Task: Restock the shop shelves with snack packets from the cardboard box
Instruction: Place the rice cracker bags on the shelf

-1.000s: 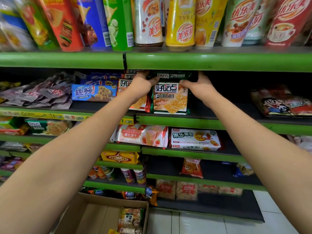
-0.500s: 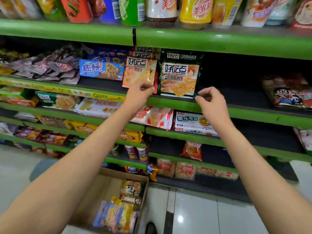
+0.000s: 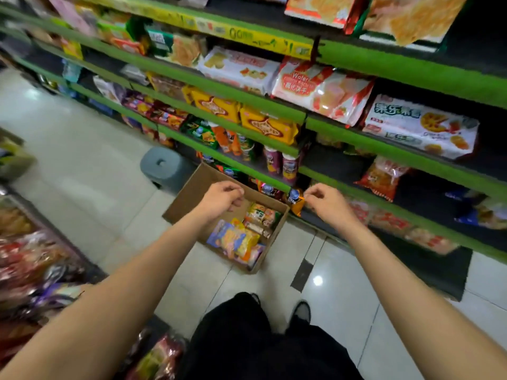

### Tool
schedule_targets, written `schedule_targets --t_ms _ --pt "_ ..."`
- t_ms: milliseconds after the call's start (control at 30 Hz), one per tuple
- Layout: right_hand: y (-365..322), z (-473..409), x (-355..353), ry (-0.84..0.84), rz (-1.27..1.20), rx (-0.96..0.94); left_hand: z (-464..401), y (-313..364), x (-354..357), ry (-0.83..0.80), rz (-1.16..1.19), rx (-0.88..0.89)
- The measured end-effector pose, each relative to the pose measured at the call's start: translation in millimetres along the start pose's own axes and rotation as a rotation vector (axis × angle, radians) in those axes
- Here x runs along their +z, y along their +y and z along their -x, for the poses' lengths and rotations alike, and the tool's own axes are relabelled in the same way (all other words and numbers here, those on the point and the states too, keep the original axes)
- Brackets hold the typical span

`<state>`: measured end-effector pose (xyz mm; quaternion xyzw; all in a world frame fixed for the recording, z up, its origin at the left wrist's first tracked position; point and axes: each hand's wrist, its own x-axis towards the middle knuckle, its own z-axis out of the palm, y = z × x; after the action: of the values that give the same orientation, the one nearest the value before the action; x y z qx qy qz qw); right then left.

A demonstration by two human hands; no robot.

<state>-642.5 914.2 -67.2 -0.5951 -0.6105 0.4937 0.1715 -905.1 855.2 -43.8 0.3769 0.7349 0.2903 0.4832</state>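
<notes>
Both hands are hovering above the cardboard box (image 3: 189, 193) of snack packets (image 3: 238, 237) on the floor: left hand (image 3: 219, 198) and right hand (image 3: 326, 201), fingers loosely curled, grasping nothing.

Floor (image 3: 82, 165): pale glossy tiles | cardboard box (image 3: 192, 193) against shelving foot, snack packets (image 3: 238, 237) inside | grey stool (image 3: 164, 167) beside box | green-edged shelves (image 3: 384, 67): biscuit packets, canisters
</notes>
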Motion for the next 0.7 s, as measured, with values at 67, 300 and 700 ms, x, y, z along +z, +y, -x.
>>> schedule_targets --t_ms 67,300,700 --pt "6.2 -3.0 28.7 -0.051 0.026 0.023 8.0 -33.3 -11.5 0.027 0.053 -0.089" --pt "0.6 -33.8 133.6 -0.231 0.089 0.155 6.2 -128.9 -72.1 0.085 0.214 -0.313" --pt "-5.0 -124.1 314.4 -0.397 0.215 0.509 -132.0 -253.9 -132.9 0.021 0.361 -0.537"
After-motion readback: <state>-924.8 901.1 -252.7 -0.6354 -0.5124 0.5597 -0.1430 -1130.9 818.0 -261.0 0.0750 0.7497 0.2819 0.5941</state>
